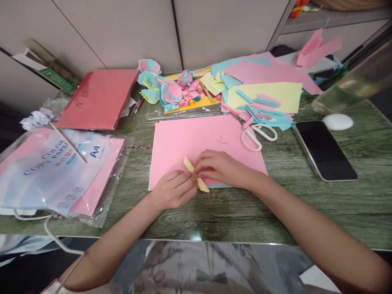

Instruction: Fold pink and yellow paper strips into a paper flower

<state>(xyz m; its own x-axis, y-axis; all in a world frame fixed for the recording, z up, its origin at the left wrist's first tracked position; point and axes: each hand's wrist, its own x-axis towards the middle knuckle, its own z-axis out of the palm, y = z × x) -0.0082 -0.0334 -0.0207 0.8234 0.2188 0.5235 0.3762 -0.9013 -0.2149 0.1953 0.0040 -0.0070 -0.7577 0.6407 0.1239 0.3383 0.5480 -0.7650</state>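
A narrow folded strip of yellow paper [203, 185] is pinched at its middle between my two hands, its ends sticking out above and below the fingers. My left hand [175, 190] is closed on it from the left. From the right, my right hand [214, 166] grips the same spot with thumb and fingertips; the exact contact is hidden by the fingers. Both hands are over the front edge of a stack of pink paper [183, 139]. Two thin brown bits [223, 141] lie on the top sheet.
White-handled scissors [252, 139] lie at the stack's right corner, near a phone [326, 151]. Behind are paper flowers [171, 93] and cut coloured scraps [263, 96]. A bag of colour copy paper [61, 167] and a red folder [99, 96] lie left. A clear vase [349, 83] stands right.
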